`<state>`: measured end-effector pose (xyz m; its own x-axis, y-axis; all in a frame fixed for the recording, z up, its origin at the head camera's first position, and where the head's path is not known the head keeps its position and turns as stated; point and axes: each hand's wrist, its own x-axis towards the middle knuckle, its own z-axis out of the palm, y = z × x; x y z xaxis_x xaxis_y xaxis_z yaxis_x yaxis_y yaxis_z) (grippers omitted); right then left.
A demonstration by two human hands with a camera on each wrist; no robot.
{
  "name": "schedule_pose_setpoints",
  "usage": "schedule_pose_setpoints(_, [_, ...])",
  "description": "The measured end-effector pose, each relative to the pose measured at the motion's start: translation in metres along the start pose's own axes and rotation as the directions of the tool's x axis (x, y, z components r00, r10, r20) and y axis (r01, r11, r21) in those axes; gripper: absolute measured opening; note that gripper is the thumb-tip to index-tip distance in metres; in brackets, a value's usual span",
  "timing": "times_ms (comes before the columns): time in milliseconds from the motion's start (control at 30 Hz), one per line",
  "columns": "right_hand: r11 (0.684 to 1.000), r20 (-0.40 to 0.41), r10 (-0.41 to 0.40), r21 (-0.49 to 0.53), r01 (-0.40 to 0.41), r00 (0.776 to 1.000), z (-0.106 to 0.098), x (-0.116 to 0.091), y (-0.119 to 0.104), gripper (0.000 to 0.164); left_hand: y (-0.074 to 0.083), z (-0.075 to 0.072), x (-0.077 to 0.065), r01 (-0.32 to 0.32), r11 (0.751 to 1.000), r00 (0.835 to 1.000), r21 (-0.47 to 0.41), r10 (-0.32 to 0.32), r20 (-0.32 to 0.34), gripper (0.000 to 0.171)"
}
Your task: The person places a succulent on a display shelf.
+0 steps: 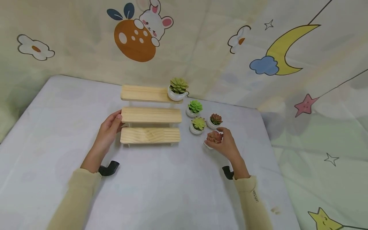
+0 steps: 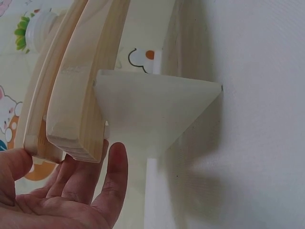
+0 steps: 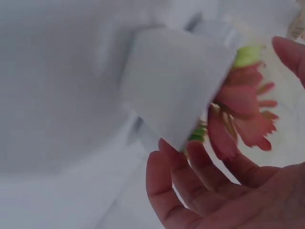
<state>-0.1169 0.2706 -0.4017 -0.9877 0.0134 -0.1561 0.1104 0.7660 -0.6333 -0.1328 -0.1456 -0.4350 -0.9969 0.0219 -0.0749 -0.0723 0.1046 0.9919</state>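
Observation:
A three-tier display shelf with pale wooden boards (image 1: 150, 115) and white side supports (image 2: 152, 109) stands toward the back of the table. My left hand (image 1: 107, 131) pinches the left end of its middle board, thumb on top and fingers beneath. My right hand (image 1: 228, 145) is around a pink-red artificial succulent (image 1: 214, 137) in a white pot (image 3: 176, 81). In the right wrist view its fingers are at the pot's edge, while the thumb stands apart from the leaves. A green succulent (image 1: 178, 85) in a white pot sits on the top board's right end.
Right of the shelf stand a bright green succulent (image 1: 195, 106), a yellow-green succulent (image 1: 198, 123) and a reddish-green succulent (image 1: 216, 119), all potted in white. A white cloth covers the table (image 1: 161, 191). A printed curtain (image 1: 201, 48) hangs behind it.

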Motion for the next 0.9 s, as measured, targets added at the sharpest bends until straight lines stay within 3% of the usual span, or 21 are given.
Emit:
schedule_pose_setpoints(200, [0.999, 0.011, 0.030, -0.026, -0.029, 1.000, 0.010, -0.002, 0.010, 0.077, 0.000, 0.000, 0.000, -0.004, 1.000, 1.000, 0.000, 0.004, -0.007, 0.059])
schedule_pose_setpoints(500, [0.999, -0.065, 0.029, -0.044, -0.031, 0.997, 0.013, -0.008, 0.015, 0.071, -0.001, 0.001, 0.000, 0.004, 1.000, 1.000, 0.005, -0.004, -0.008, 0.058])
schedule_pose_setpoints(667, [0.999, -0.119, -0.018, -0.033, 0.014, 0.993, 0.011, -0.012, 0.014, 0.066, 0.000, 0.002, 0.000, 0.000, 1.000, 1.000, 0.000, 0.000, -0.002, 0.058])
schedule_pose_setpoints(900, [0.992, -0.132, -0.125, -0.036, 0.122, 0.983, 0.001, -0.015, -0.004, 0.064, -0.001, 0.001, 0.002, -0.003, 1.000, 1.000, -0.020, 0.003, -0.006, 0.058])
